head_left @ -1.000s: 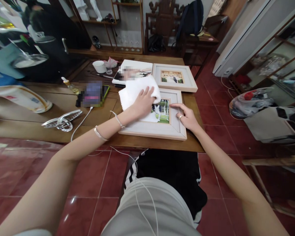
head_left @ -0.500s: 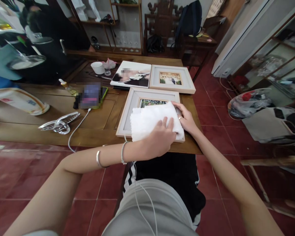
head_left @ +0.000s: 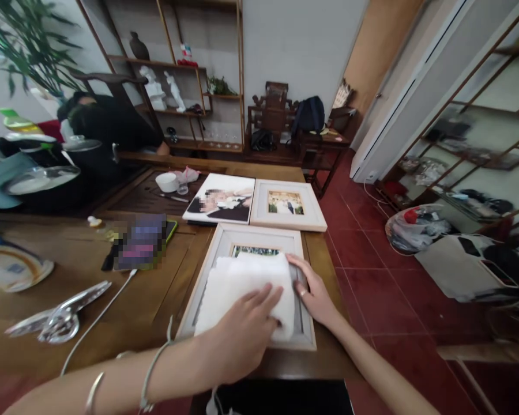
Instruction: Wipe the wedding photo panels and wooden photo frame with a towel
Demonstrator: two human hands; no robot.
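A white cloth (head_left: pixel 242 276) lies spread over the lower part of a pale wooden picture frame (head_left: pixel 309 340) at the table's near end. Part of a photo (head_left: pixel 255 251) shows above the cloth. My left hand (head_left: pixel 246 328), with bracelets on its arm, presses the cloth down, its fingers bent onto the fabric and its thumb mostly hidden. At the frame's right side, my right hand (head_left: pixel 315 294) grips the border, fingertips near the cloth's upper corner, a ring on one finger.
Beyond lie a second framed photo (head_left: pixel 322 219) and a white-edged photo panel (head_left: pixel 220 199). Leftward are a phone (head_left: pixel 140 242) on a white cable (head_left: pixel 99 317), a shiny silver clip-like object (head_left: pixel 60 314) and a dropper bottle (head_left: pixel 101 227). A dark-clothed person (head_left: pixel 112 124) is at far left.
The view has tilted upward, so the table sits lower in the picture. The cloth has shifted left on the frame under my left hand, baring the frame's right border.
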